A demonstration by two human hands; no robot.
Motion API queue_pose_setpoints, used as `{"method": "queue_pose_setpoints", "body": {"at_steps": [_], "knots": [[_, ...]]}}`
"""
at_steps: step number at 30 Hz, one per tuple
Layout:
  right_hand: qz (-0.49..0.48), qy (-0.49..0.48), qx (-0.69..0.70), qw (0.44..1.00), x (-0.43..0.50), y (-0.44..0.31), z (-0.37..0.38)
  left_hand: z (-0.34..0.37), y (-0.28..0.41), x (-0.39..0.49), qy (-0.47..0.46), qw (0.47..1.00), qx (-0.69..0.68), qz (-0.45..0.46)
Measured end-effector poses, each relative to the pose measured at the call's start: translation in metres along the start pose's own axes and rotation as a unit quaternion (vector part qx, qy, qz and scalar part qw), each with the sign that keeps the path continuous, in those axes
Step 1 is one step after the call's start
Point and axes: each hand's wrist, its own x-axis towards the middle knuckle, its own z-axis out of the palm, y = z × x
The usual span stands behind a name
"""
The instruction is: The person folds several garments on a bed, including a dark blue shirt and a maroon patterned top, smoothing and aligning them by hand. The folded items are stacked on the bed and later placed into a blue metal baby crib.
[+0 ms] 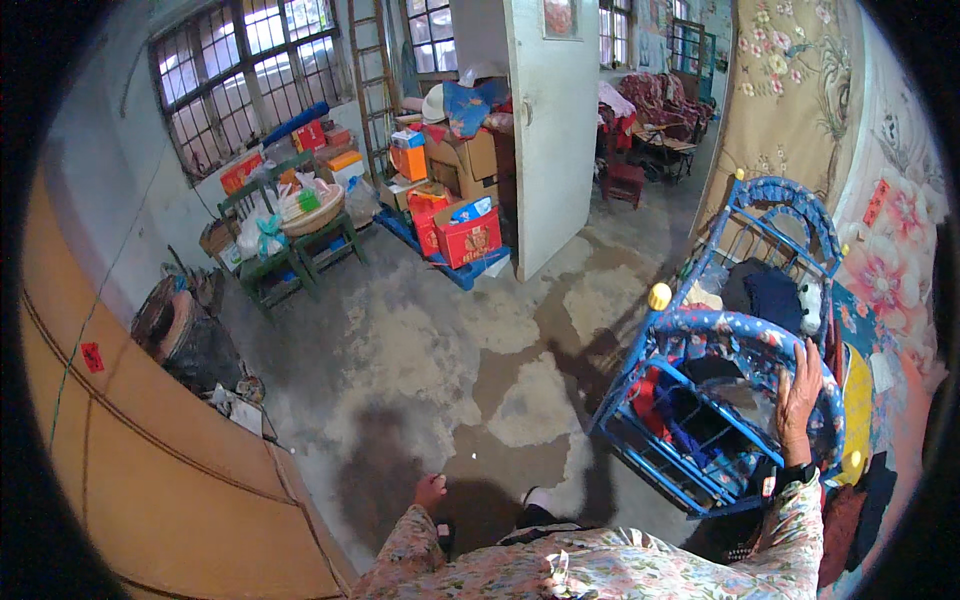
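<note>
My right hand (799, 397) rests with its fingers apart on the padded blue rim of a child's metal crib (697, 435) at the right. The crib has blue bars, yellow end knobs and patterned fabric, and dark clothes (772, 296) lie inside its far part. Low at the centre, my left hand (430, 491) hangs over the concrete floor beside my body; its fingers look curled, but whether it holds anything cannot be told. My floral sleeves reach both wrists.
A white door (555, 150) stands open ahead. Red boxes (469, 236) sit on a blue pallet near it. Green wooden chairs (274, 270) bear bags and a basket (315, 217). An orange-brown panel (150, 465) is at the left, with a dark container (187, 337) behind it.
</note>
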Motion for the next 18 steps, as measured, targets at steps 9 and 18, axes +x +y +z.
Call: {"method": "queue_pose_setpoints", "body": {"at_steps": [9,18], "knots": [[0.06,0.002,0.038,0.997,0.066,-0.036,0.093,-0.041,0.139,0.025,0.102,0.917,0.383,0.032],[0.079,0.023,-0.041,0.996,0.099,-0.052,0.136,-0.044,0.208,0.13,0.033,0.844,0.534,0.039]]}}
